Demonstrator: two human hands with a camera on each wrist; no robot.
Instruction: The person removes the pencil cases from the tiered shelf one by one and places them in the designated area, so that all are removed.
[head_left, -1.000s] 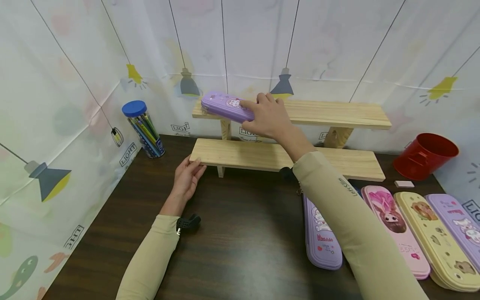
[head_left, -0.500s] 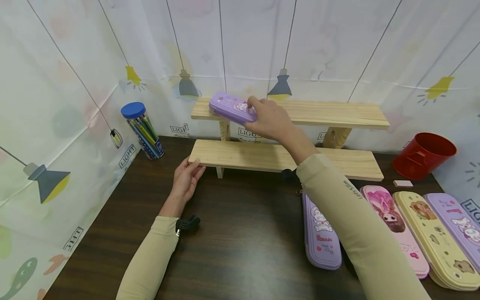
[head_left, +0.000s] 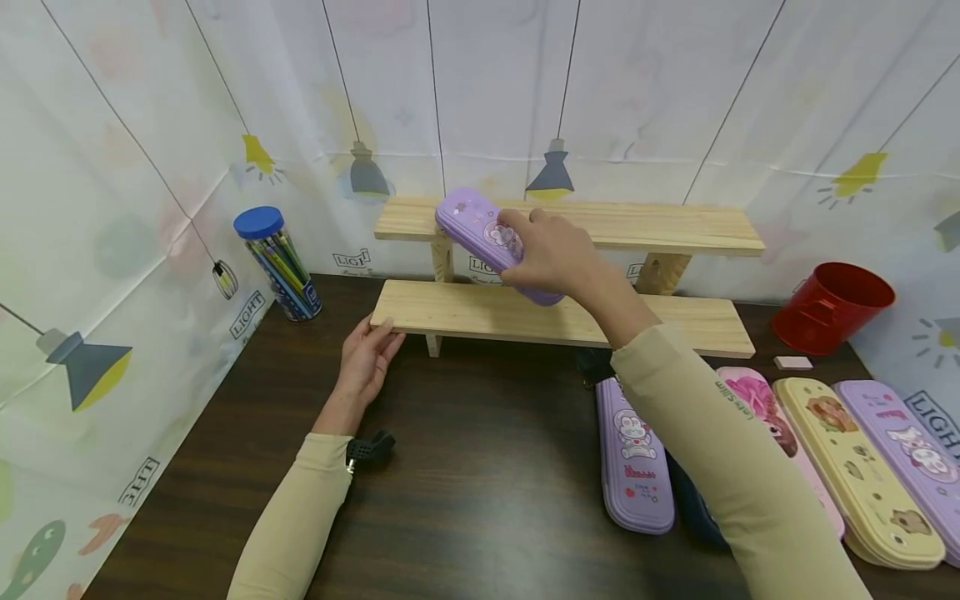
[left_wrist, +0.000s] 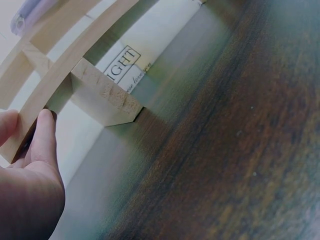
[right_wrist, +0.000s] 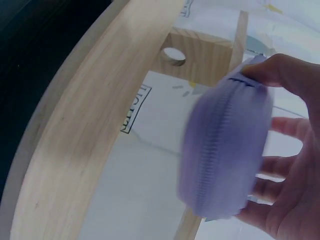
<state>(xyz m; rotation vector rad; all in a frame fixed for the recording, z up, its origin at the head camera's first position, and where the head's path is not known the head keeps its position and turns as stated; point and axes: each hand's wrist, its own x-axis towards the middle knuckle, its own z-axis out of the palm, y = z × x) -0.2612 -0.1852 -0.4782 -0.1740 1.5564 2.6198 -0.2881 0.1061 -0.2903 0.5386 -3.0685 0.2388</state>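
Note:
A purple pencil case (head_left: 480, 227) with a cartoon print is gripped by my right hand (head_left: 558, 254), tilted in front of the two-tier wooden shelf. The right wrist view shows the zipped side of the pencil case (right_wrist: 220, 145), thumb on one edge and fingers on the other. My left hand (head_left: 365, 362) pinches the left end of the lower shelf board (head_left: 480, 308), thumb on top and fingers beneath. Behind the pencil case runs the upper board (head_left: 660, 225). In the left wrist view a wooden support block (left_wrist: 105, 95) stands under the lower board.
A blue-lidded tub of pencils (head_left: 277, 262) stands at the back left. At the right are a red mug-like bucket (head_left: 832, 308) and a small pale block (head_left: 792, 362). More pencil cases lie at the right: purple (head_left: 637, 458), dark blue (head_left: 693, 504), pink (head_left: 817, 492), yellow (head_left: 862, 475) and purple (head_left: 911, 450).
My right hand has drawn the purple pencil case rightward and down, off the left part of the upper board, and tilted it more steeply. The left hand keeps its hold on the lower board.

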